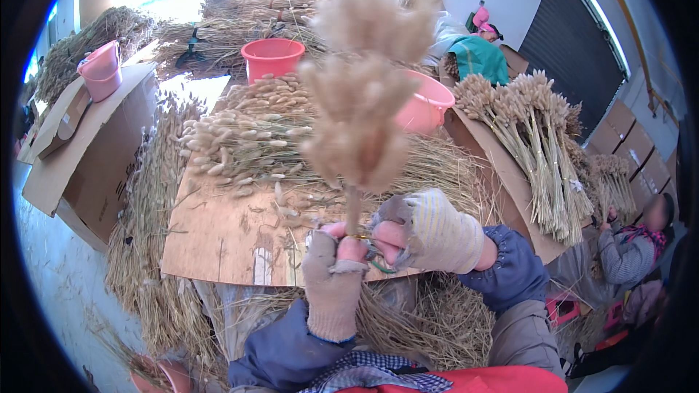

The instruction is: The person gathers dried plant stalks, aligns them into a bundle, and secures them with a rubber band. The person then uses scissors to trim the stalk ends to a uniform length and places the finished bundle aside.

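Upright before me stands a bundle of dried bunny-tail grass (360, 120), its fluffy heads blurred and close to the camera. My left hand (336, 278), in a worn fingerless knit glove, grips its stems low down. A thin gold-coloured tie (357, 236) crosses the stems just above my left thumb. My right hand (431, 232), in a similar striped glove, is closed with fingertips pinched at the tie's right end. Under the right fingers shows a small green curved item (382, 267), mostly hidden. Loose bunny-tail stems (256, 144) lie across the wooden tabletop (218, 229) beyond my hands.
Red (273, 60) and pink buckets (423, 103) stand at the table's far side. Tied bunches (538, 158) rest on cardboard at right. At left are a cardboard box (104, 174) and hanging stems (147, 262). A seated co-worker (628, 245) is at far right.
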Motion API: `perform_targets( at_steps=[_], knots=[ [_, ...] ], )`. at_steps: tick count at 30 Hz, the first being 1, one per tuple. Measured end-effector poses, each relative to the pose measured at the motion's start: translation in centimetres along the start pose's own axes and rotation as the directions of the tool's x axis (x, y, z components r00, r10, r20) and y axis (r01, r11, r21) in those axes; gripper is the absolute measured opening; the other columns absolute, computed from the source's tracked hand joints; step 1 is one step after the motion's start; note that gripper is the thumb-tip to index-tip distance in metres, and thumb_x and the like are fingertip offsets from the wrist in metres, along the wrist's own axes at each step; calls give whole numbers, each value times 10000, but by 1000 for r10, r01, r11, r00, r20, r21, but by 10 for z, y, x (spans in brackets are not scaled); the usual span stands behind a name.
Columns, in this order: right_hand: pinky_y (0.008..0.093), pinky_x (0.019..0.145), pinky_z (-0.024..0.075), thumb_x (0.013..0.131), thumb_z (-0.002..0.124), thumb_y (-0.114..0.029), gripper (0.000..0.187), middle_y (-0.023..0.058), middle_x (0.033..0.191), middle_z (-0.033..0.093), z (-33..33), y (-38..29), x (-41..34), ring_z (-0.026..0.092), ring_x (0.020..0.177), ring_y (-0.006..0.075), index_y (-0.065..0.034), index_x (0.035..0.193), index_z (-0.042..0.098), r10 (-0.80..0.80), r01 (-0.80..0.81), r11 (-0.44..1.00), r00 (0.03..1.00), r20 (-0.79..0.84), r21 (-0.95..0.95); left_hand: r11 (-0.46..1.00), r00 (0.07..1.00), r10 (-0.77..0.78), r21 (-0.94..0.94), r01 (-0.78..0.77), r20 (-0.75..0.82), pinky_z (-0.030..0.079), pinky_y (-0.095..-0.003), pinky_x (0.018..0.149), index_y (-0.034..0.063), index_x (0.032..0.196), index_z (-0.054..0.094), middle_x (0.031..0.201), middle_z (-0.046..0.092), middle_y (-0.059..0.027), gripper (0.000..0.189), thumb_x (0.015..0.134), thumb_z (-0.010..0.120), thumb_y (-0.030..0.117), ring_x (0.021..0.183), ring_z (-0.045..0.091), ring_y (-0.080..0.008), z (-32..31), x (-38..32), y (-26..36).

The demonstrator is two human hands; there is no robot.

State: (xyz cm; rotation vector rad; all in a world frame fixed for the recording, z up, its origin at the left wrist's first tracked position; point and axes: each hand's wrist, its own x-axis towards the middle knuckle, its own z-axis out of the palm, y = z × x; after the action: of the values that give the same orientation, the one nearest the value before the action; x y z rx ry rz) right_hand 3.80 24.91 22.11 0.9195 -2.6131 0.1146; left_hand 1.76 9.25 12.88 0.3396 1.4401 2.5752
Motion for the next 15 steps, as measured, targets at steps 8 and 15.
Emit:
perform_targets(
  at_steps=[8, 15],
  knots=[
    [379, 708, 531, 796, 740, -29, 217, 110, 873, 643, 56, 9, -54, 648, 796, 308, -102, 966, 628, 447, -412, 894, 796, -408, 176, 945, 992, -96, -321, 66, -80, 383, -253, 495, 86, 1016, 483, 689, 418, -3, 45, 1002, 479, 129, 588, 443, -107, -20, 10, 15],
    [477, 730, 536, 882, 630, -272, 254, 159, 935, 657, 159, 24, -117, 658, 888, 348, -70, 1035, 626, 725, -637, 677, 663, 185, -370, 935, 994, -83, -350, 53, -70, 450, -292, 543, 100, 1032, 483, 711, 473, -36, 49, 986, 474, 113, 621, 507, -155, -35, 5, 18]
  ],
)
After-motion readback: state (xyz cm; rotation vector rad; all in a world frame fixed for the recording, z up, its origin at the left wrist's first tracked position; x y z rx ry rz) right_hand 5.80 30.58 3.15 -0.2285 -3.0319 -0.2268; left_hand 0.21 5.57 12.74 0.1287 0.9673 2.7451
